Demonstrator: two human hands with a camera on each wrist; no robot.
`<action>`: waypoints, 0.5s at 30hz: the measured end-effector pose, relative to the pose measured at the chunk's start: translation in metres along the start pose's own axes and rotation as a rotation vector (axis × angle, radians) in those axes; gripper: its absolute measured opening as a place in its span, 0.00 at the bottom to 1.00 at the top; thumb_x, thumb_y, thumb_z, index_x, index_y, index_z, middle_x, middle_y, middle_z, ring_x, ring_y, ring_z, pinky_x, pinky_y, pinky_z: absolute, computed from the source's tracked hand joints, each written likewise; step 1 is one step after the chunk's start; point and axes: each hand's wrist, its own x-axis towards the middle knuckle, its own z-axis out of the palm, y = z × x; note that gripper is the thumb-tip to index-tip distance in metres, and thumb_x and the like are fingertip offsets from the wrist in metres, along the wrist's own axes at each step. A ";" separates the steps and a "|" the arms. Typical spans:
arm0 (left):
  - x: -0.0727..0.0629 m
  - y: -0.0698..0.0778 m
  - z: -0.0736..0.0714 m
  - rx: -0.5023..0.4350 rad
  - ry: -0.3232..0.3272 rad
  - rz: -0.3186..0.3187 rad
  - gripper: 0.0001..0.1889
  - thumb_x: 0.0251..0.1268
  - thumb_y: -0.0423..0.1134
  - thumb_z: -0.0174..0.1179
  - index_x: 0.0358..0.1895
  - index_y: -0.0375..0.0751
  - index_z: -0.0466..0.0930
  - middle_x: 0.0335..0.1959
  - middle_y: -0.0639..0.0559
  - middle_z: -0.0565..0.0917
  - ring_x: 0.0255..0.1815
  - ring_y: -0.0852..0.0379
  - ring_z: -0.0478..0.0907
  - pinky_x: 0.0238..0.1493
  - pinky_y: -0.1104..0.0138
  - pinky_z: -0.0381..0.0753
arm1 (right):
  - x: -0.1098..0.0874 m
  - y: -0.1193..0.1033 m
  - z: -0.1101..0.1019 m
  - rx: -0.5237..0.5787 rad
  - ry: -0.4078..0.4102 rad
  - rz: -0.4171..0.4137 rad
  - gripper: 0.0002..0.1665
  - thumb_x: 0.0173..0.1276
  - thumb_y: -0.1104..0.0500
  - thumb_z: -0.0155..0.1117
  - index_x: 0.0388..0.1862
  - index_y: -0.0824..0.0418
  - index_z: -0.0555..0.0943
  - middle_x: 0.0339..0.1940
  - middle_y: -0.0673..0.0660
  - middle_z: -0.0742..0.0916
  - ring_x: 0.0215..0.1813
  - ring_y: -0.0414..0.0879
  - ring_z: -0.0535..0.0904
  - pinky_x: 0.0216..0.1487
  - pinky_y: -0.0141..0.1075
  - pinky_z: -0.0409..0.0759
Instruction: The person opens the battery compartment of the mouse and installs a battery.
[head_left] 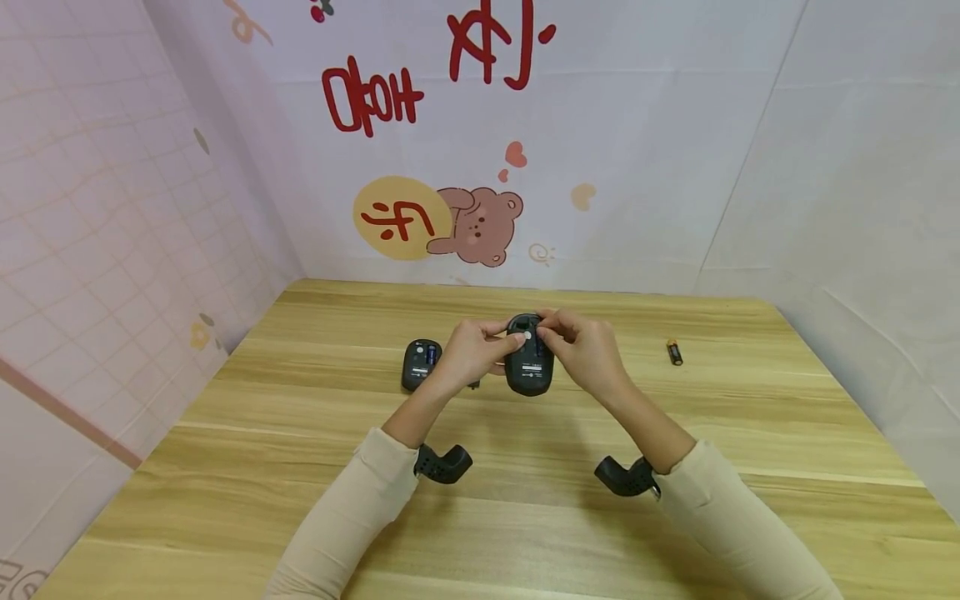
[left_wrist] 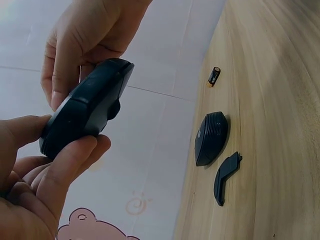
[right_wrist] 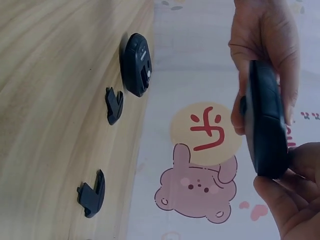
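Both hands hold a black computer mouse (head_left: 529, 375) above the table, underside facing the head camera, with an open battery compartment at its far end. My left hand (head_left: 474, 354) grips its left edge, the thumb lying on the underside beside the compartment. At the compartment's right side, my right hand (head_left: 585, 346) pinches the mouse's far right end, its curled fingers covering part of the opening. A dark strip shows under those fingers; I cannot tell whether it is a battery. Two thin black covers, one a near cover (right_wrist: 114, 105), the other a farther cover (right_wrist: 91, 194), lie on the table.
A second mouse (head_left: 422, 365) lies underside up on the left, a blue battery (head_left: 431, 355) in its compartment. A loose black-and-orange battery (head_left: 675, 352) lies on the right. The left wrist view shows a dark ridged, rounded object (left_wrist: 211, 139) on the wooden table (head_left: 510, 517).
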 end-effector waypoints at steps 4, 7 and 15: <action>-0.001 0.003 -0.001 0.010 -0.001 -0.013 0.22 0.63 0.37 0.59 0.59 0.32 0.72 0.43 0.37 0.82 0.33 0.49 0.84 0.33 0.60 0.84 | 0.002 0.000 -0.005 0.002 -0.003 0.043 0.07 0.64 0.64 0.62 0.37 0.67 0.83 0.47 0.61 0.84 0.42 0.51 0.83 0.38 0.40 0.83; 0.002 0.001 -0.002 0.023 0.010 -0.030 0.22 0.63 0.38 0.60 0.59 0.32 0.72 0.43 0.37 0.82 0.32 0.49 0.84 0.30 0.64 0.84 | 0.003 0.002 -0.010 -0.014 0.022 0.059 0.10 0.66 0.61 0.61 0.40 0.66 0.83 0.47 0.59 0.84 0.40 0.50 0.83 0.38 0.42 0.83; 0.015 -0.020 -0.004 0.041 0.024 -0.037 0.21 0.62 0.36 0.60 0.57 0.32 0.74 0.39 0.38 0.83 0.30 0.51 0.84 0.27 0.65 0.84 | 0.005 0.007 -0.033 0.017 0.078 0.134 0.16 0.69 0.56 0.57 0.45 0.66 0.82 0.52 0.57 0.82 0.47 0.50 0.81 0.45 0.39 0.81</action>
